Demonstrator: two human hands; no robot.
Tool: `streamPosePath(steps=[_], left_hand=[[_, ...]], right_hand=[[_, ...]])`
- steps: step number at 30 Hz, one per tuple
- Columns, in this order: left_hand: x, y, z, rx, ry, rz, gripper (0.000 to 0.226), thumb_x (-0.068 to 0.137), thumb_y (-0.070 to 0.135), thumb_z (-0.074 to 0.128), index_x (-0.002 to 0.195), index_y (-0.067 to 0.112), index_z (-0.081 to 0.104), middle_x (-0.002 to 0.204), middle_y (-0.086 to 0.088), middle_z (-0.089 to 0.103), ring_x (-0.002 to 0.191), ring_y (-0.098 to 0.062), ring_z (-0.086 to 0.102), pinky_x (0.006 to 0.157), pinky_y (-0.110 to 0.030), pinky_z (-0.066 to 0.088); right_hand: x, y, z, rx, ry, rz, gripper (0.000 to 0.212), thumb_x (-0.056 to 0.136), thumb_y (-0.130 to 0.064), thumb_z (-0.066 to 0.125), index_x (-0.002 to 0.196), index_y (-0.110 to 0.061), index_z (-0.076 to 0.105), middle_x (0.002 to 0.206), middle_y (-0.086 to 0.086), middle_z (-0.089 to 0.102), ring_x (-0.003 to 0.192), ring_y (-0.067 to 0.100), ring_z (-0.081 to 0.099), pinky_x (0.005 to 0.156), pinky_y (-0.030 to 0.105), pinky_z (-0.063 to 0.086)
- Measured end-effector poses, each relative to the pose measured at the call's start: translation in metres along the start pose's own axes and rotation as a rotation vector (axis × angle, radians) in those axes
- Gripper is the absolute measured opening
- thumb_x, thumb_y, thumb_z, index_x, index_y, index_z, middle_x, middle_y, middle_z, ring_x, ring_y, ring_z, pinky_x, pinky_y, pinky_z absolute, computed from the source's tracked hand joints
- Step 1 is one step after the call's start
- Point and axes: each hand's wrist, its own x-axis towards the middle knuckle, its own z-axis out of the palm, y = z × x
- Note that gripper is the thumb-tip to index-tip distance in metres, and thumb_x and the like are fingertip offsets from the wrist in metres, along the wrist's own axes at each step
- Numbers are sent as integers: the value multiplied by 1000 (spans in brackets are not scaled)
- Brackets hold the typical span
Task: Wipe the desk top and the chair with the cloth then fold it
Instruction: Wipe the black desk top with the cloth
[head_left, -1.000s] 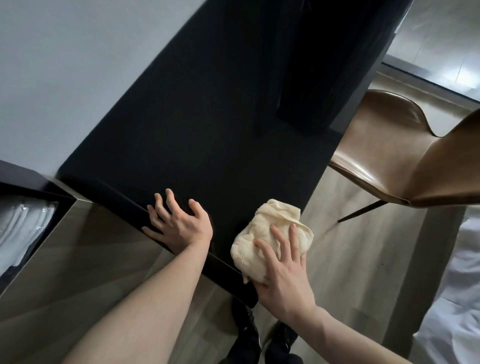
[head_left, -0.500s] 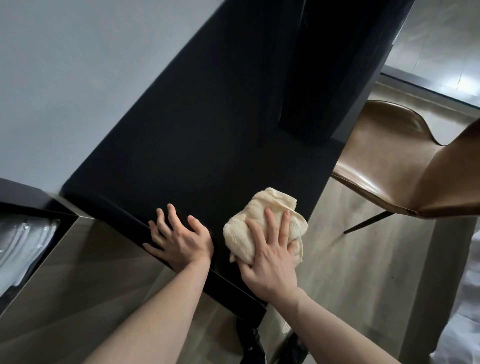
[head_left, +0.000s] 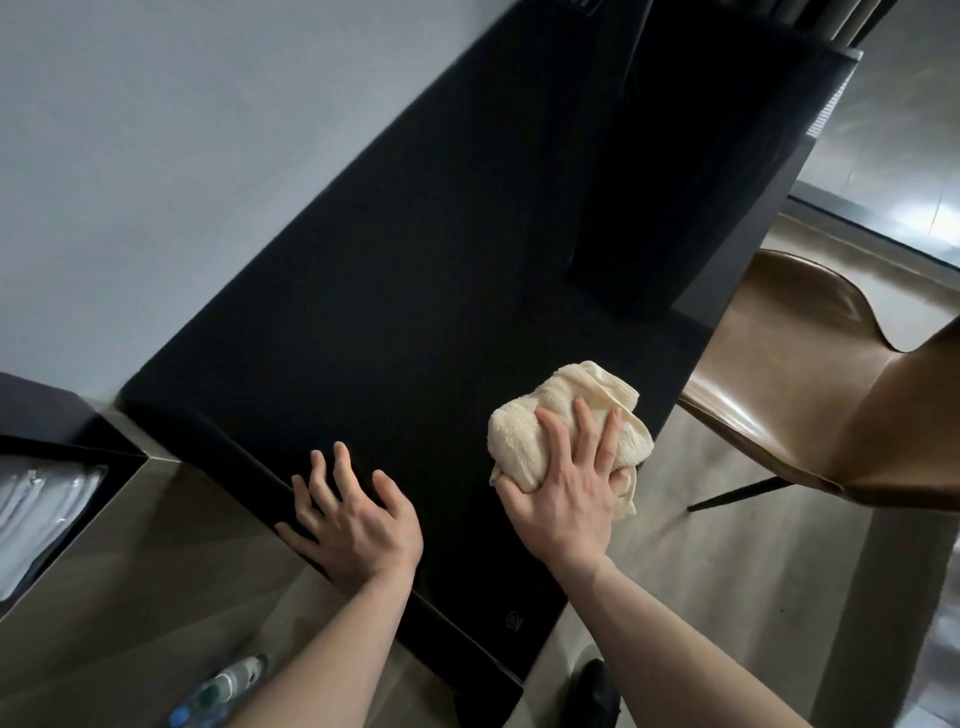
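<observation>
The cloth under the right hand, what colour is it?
Cream, a pale yellowish white cloth, seen in the head view.

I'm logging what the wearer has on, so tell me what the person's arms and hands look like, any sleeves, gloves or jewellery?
Both forearms are bare as far as the frame shows, with no sleeves in view. The left hand and right hand wear no gloves, and no rings, watch or bracelets are visible on the fingers or wrists.
</observation>
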Motion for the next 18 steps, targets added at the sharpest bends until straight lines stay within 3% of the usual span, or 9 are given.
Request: streamPosePath(steps=[7,9,13,16,18], left_hand=[[0,-1,0,45,13,-12,63,101,49,35,160,28,40,171,-1,29,160,-31,17,127,-66,4],[-1,0,2,45,16,-2,57,104,40,42,159,25,42,170,-3,32,159,-34,19,126,-69,7],[2,1,2,75,29,-7,58,98,34,38,151,16,51,161,-10,40,153,-41,27,119,-77,15],[15,8,-1,112,56,120,58,94,28,41,145,6,57,153,-15,47,144,-45,40,118,-76,22],[22,33,1,88,-11,234,60,95,31,41,150,10,55,159,-9,46,150,-39,37,125,-69,17]], right_hand=[[29,6,-8,2,-14,-36,82,77,-75,62,150,-43,42,174,-7,13,163,29,-17,118,71,23],[41,10,-12,16,-8,-38,82,76,-74,62,149,-44,42,174,-8,15,164,28,-15,119,71,22],[74,18,-20,30,-25,-40,85,74,-74,66,149,-47,39,173,-10,13,163,26,-16,121,69,19],[113,26,-32,57,-9,-38,87,73,-74,69,149,-46,40,172,-9,15,163,26,-16,121,68,19],[139,33,-42,61,-16,-49,88,73,-75,68,150,-46,39,172,-8,14,163,27,-17,121,68,17]])
